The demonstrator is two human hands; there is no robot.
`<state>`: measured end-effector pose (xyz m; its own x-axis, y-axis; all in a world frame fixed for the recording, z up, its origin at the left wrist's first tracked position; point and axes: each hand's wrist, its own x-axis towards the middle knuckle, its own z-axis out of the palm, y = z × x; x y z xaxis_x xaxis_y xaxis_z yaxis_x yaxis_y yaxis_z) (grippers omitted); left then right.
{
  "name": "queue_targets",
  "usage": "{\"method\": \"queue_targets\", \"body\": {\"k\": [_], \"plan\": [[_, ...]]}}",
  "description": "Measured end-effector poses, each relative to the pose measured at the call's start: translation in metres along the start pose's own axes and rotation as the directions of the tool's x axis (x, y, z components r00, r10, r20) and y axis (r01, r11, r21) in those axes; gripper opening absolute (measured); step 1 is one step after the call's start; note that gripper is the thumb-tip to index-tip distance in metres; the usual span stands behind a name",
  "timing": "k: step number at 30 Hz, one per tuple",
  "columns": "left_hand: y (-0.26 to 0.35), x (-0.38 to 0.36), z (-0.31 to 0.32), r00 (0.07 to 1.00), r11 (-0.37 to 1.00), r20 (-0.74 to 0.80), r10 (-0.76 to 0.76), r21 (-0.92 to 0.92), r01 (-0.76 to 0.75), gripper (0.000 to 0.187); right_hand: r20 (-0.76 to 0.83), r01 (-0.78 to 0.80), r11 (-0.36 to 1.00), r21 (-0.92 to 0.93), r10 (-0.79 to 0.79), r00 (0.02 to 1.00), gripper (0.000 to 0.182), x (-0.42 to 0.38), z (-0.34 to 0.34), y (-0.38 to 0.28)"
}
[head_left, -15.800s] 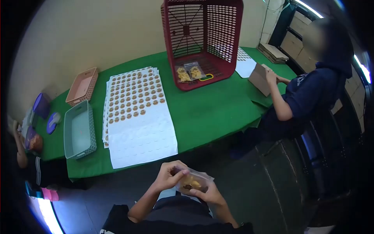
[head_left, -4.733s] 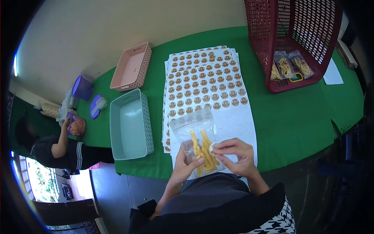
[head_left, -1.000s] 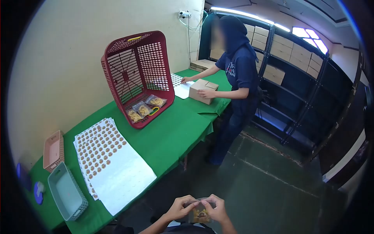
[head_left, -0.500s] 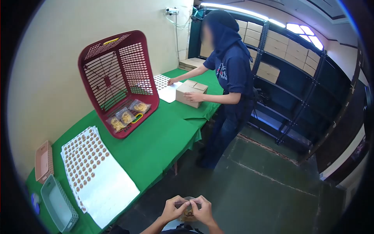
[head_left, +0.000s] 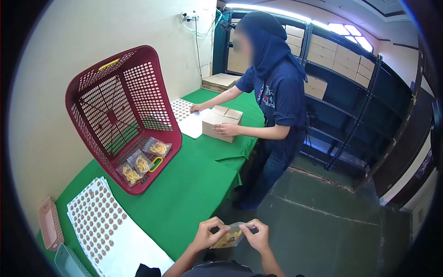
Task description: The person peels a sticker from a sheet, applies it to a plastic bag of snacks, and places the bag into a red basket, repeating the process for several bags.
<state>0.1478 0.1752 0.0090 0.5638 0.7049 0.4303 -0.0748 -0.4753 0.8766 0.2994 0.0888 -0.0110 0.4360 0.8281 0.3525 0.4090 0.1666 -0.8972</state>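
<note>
Between my two hands hangs a clear plastic snack bag [head_left: 229, 238] with yellowish pieces inside and a round brown sticker on its front. My left hand [head_left: 209, 234] pinches the bag's top edge on one side. At the other top corner, my right hand [head_left: 256, 234] grips it with thumb and fingers. Several similar snack bags [head_left: 142, 162] lie inside a tilted maroon basket [head_left: 146, 183] on the green table. Nearer to me are sheets of round brown stickers [head_left: 99, 214], with part of the top sheet bare white.
Across the table [head_left: 194, 177], a co-worker [head_left: 281, 92] touches a cardboard box [head_left: 224, 121] and another sticker sheet [head_left: 181, 111]. A pink tray [head_left: 50, 224] and a pale green tray [head_left: 69, 263] stand at left. Shelves [head_left: 341, 104] with boxes line the back.
My hands have risen and spread apart slightly, lifting the bag so its front and sticker show more. My view has shifted, and the basket looks nearer. The co-worker stays by the box.
</note>
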Motion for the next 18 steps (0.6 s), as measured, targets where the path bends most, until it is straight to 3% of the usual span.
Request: {"method": "queue_targets", "body": {"k": [1,4,5,7,9,12,15,17,18], "plan": [[-0.008,0.0,-0.007,1.0,1.0,0.006,-0.002,0.003,0.002,0.013,0.02,0.019,0.999,0.04,-0.02,1.0,0.009,0.006,0.007,0.001],[-0.028,-0.002,-0.024,0.966,0.989,-0.217,-0.138,0.012,0.144,0.014,0.172,0.001,0.994,0.107,-0.02,0.985,0.008,0.021,0.023,-0.011],[-0.031,-0.004,-0.031,0.967,0.989,-0.211,-0.14,0.02,0.147,0.014,0.238,0.002,0.991,0.132,-0.034,0.971,0.008,0.025,0.028,-0.013],[-0.037,-0.011,-0.04,0.956,0.983,-0.231,-0.18,-0.069,0.168,0.017,0.251,0.011,0.991,0.133,-0.044,0.967,0.008,0.033,0.037,-0.002],[-0.035,-0.014,-0.048,0.957,0.98,-0.215,-0.196,-0.06,0.187,0.016,0.228,0.234,0.972,0.035,-0.235,0.945,0.007,0.046,0.044,0.003],[-0.036,-0.016,-0.056,0.944,0.98,-0.265,-0.195,-0.01,0.2,0.015,0.236,0.22,0.975,0.03,-0.221,0.946,0.009,0.057,0.061,0.003],[-0.042,-0.017,-0.067,0.894,0.98,-0.416,-0.164,0.034,0.195,0.016,0.266,0.198,0.979,0.055,-0.205,0.942,0.016,0.07,0.08,0.005],[-0.051,-0.02,-0.071,0.789,0.97,-0.568,-0.236,-0.091,0.225,0.016,0.377,0.211,0.972,0.107,-0.236,0.896,0.019,0.084,0.089,0.003],[-0.052,-0.017,-0.07,0.781,0.969,-0.577,-0.239,-0.09,0.23,0.016,0.406,0.242,0.962,0.127,-0.273,0.872,0.018,0.09,0.094,0.006]]}}
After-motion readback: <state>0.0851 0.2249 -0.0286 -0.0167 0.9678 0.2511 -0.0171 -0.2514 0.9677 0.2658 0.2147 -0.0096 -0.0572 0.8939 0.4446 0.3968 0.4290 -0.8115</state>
